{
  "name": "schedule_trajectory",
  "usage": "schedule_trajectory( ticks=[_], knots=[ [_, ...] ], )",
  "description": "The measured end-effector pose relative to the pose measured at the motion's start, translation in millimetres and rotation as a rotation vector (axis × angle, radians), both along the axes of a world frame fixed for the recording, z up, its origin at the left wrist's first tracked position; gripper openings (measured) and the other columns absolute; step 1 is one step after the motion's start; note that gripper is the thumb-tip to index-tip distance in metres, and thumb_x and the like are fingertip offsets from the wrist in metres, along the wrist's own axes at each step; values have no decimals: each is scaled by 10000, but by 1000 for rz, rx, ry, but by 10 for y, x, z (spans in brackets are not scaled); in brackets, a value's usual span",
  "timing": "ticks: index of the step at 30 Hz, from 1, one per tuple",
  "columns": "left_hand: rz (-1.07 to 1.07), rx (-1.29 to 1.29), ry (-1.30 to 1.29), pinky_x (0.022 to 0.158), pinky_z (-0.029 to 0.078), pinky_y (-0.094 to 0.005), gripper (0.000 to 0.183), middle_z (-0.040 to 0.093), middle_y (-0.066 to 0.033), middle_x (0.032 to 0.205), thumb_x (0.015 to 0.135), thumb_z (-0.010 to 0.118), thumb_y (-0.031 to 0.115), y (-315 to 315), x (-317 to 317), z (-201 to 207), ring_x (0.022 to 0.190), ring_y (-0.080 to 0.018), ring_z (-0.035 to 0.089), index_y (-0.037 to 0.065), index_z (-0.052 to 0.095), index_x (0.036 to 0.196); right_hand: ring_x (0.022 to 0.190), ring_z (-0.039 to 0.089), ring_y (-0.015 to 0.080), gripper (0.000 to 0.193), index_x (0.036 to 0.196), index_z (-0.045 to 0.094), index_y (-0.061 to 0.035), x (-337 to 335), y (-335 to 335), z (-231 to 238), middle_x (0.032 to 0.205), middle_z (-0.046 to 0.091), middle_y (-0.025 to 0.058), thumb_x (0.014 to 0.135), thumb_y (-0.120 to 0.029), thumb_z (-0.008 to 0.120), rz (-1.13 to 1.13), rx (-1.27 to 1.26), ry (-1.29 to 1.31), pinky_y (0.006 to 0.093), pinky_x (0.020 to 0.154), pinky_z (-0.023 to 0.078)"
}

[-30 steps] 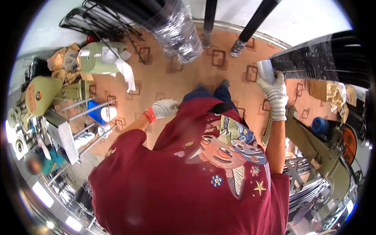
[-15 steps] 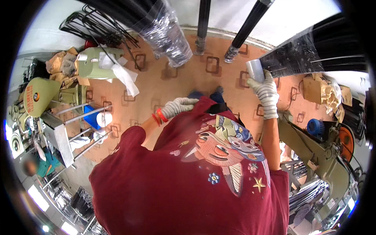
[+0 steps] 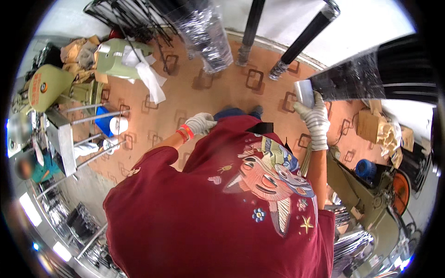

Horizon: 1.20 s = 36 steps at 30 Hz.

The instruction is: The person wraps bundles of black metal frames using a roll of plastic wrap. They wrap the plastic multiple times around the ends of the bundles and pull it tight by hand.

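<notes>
The gloved right hand (image 3: 314, 119) gripped the end of a plastic-wrapped black panel (image 3: 371, 76); the left hand (image 3: 200, 123) hung loosely curled, empty. Lifting it likely needs both hands.

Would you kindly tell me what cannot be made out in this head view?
- Left hand: its palm and fingertips, hidden by the red shirt.
- Right hand: its grip on the plastic-wrapped black bundle, whose far end the picture's rim cuts off.
- Legs and feet: mostly under the shirt.
</notes>
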<state>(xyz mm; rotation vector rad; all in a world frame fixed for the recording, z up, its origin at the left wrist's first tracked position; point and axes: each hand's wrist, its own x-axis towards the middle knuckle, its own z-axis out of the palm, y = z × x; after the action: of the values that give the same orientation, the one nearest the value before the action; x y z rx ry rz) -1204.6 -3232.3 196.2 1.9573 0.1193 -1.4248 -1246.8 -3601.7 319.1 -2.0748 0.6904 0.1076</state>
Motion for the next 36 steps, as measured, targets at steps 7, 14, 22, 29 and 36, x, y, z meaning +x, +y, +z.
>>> schedule_trajectory(
  ticks=[7,14,22,29,36],
  knots=[
    [-306,-251,-204,707,454,-328,484,639,-133,874,792,600,471,-34,-230,532,789,-227,595,28,585,987,864,574,207,712,1174,456,8,4,-136,-188,1024,584,138,589,-256,764,-21,-18,29,305,755,467],
    [7,-122,-109,717,432,-280,285,561,-59,873,879,479,204,82,-471,699,808,-152,533,66,501,1128,837,541,150,692,1182,450,-10,47,-148,-142,994,577,78,605,-191,787,-3,-1,36,270,725,462],
    [569,-663,381,778,482,-335,288,614,-73,946,810,490,9,449,-573,-405,841,-202,600,62,550,1087,794,533,147,658,1167,464,-10,23,-103,-73,966,579,80,624,-216,774,53,24,-50,266,687,457],
    [61,-208,264,721,482,-279,334,620,-54,920,851,555,111,242,-758,257,802,-156,594,59,479,1172,835,576,201,671,1134,474,28,32,-99,-7,966,598,138,595,-284,722,54,35,-5,300,721,472],
    [-580,-149,-279,746,465,-365,431,615,-166,985,917,394,298,-95,-533,328,864,-295,614,170,366,1327,798,571,188,641,1112,486,20,12,-124,-38,934,595,124,597,-263,743,39,86,-18,292,698,471]
  ],
)
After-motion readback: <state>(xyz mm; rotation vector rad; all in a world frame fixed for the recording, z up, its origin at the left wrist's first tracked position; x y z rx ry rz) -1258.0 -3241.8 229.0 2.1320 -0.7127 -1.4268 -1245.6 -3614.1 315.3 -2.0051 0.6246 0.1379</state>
